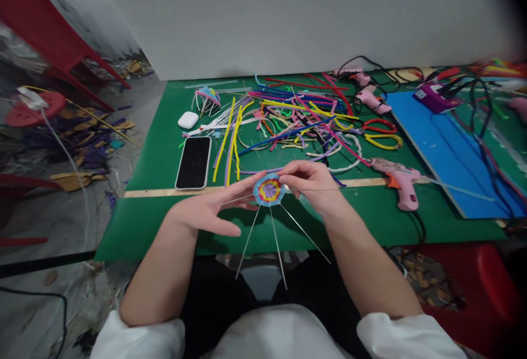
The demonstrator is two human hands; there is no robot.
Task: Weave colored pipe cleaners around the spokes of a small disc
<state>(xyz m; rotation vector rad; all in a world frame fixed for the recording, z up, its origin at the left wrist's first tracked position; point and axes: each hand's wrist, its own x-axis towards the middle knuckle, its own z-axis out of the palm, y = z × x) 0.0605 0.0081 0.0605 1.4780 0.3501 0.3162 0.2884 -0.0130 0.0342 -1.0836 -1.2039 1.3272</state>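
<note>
A small round woven disc [269, 189] of fuzzy pipe cleaner hangs over the table's front part, with a purple centre, pink and yellow rings and a light blue rim. Thin metal wires [277, 242] stick out from it like spokes, several pointing down toward my lap. My right hand [308, 183] pinches the disc's upper right rim between thumb and fingers. My left hand [209, 208] has its fingers stretched out to the disc's left and upper edge, thumb spread well apart below. Some left fingertips are hidden behind the disc.
Behind my hands lies a pile of coloured pipe cleaners [288, 117] with loose wires. A phone [193, 162], a white earbud case [188, 120] and a small woven umbrella shape [208, 98] are left. Scissors [382, 134], a pink glue gun [401, 180] and a blue board [444, 150] lie right.
</note>
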